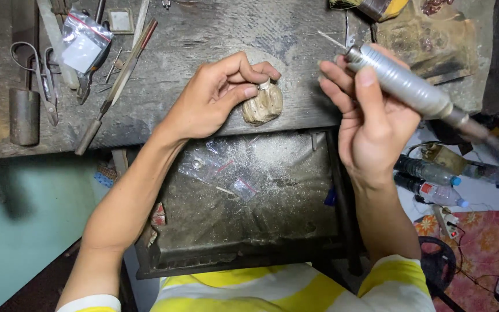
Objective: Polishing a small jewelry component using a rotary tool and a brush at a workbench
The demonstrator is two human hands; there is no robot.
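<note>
- A worn, dark wooden workbench (215, 34) fills the top of the view, with a dust-covered open drawer (249, 196) below its front edge, between the person's forearms.
- The right hand (371, 121) is raised over the bench's right end, palm turned toward the camera, fingers wrapped around a grey metal rotary handpiece (402, 84). The tool slants from lower right to upper left, and its thin bit points toward the left hand.
- The left hand (218, 98) reaches forward from a straight forearm, wrist bent, and pinches a small silver ring (264, 85) between thumb and forefinger.
- The ring sits against the top of a pale, chewed wooden bench pin (263, 107) at the bench's front edge.
- Files, scissors and a small plastic bag (85, 40) lie well apart on the bench's left.
- Small clear bags (203, 164) lie in the drawer.
</note>
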